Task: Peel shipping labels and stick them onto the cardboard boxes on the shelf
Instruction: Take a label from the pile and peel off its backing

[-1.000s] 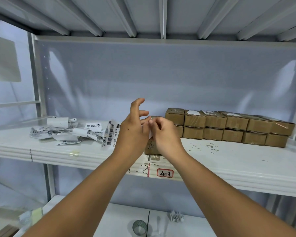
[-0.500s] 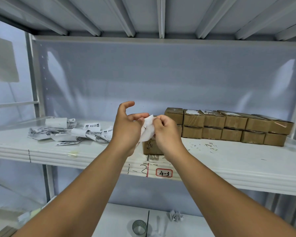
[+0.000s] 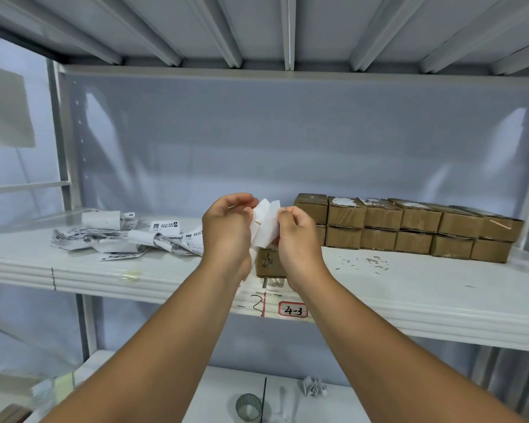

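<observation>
Labels (image 3: 126, 239) are lying in a loose heap on the left of the shelf (image 3: 409, 288), well apart from everything else. Moving right, the left hand (image 3: 226, 233) is pinching one edge of a white label (image 3: 266, 227) with its fingers (image 3: 245, 199) curled onto it. The right hand (image 3: 297, 236) is pinching the opposite edge, so the sheet is hanging between the two, up in the air above the shelf. Its long axis is running roughly up and down, tilting a bit. Looks to me like the peel is underway, though I can't tell which layer is backing and which is sticker. The bit that matters: a lone box (image 3: 271, 264) is sitting right below and just behind the hands, maybe a touch nearer the right one, so the stick-down is probably going to be a short move down and forward. Further right, stacked boxes (image 3: 409, 230) are lining the back in two layers, several showing torn white patches on top.
</observation>
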